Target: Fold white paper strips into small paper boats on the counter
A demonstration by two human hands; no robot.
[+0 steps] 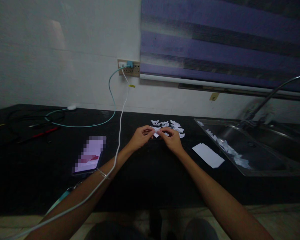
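Between my fingertips is a small folded piece of white paper [156, 134], held a little above the black counter. My left hand [141, 136] pinches its left side, and my right hand [170, 137] pinches the right side. Just behind the hands lie several small folded white paper shapes [175, 125], pointed and boat-like, partly hidden by my fingers. A flat white sheet of paper [208, 155] rests on the counter to the right of my right forearm.
A steel sink [260, 163] with a curved faucet [272, 93] is at the right; white paper pieces [227, 146] line its left edge. A phone [90, 155] lies left. A white cable [119, 133] crosses my left forearm from the wall socket [133, 69]. Black cables [35, 115] lie far left.
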